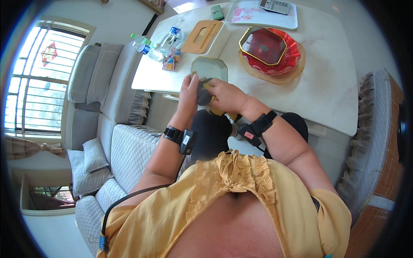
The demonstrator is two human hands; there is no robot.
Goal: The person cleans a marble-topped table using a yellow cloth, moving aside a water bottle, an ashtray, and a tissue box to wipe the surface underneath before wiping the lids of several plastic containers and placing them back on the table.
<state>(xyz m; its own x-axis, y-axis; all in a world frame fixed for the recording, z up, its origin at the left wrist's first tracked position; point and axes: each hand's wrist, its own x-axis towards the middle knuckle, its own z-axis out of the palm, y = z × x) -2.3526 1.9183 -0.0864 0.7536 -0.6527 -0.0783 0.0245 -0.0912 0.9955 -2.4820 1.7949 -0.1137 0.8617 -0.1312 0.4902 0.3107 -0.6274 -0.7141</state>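
Observation:
Both my hands are together at the table's near edge, over my lap. A dark grey and yellow cloth (205, 93), slightly blurred, is between them. My left hand (189, 92) pinches it from the left with thumb and fingers. My right hand (227, 95) grips it on the right, and part of the cloth hangs below that hand. Just beyond my fingers a clear, ribbed plastic tray (211, 68) with cut corners lies on the marble-look table (322, 93). Further right, a dark red tray with a gold rim (263, 45) rests on a red scalloped dish (292, 48) and an amber plate (295, 71).
Behind the clear tray stands a tissue box with a wooden lid (201, 37). Plastic bottles (167, 40) and small wrapped packets (168, 63) are at the left. A green case (217, 12) and a white tray (258, 21) holding a calculator (274, 6) sit at the far side.

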